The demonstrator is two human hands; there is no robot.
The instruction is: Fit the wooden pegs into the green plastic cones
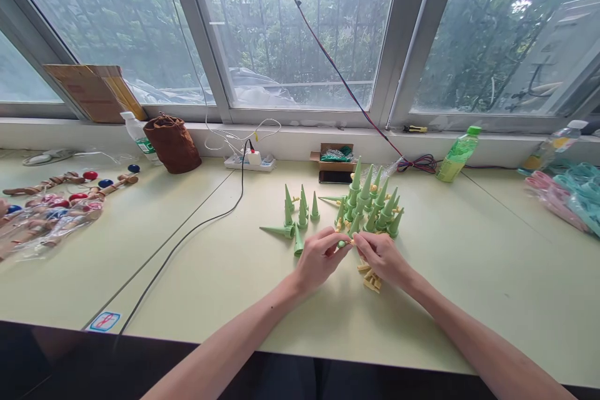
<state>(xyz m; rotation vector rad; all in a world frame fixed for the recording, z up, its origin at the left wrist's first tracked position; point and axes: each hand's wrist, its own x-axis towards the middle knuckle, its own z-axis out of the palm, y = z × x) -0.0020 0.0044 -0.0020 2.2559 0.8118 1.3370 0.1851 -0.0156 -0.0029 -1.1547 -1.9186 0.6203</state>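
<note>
1. Pinching a green piece, my left fingers are nearly closed.
2. My right fingers pinch a yellow piece beside it.
3. Both are over the worktop, between its front and back edges.

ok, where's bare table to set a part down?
Bare table on the left, between the black cable and smaller green cone group; on the right, from the right forearm out to the pink bundle. Crowded: at the left hand and right hand, near the larger cone cluster and yellow pieces.
</note>
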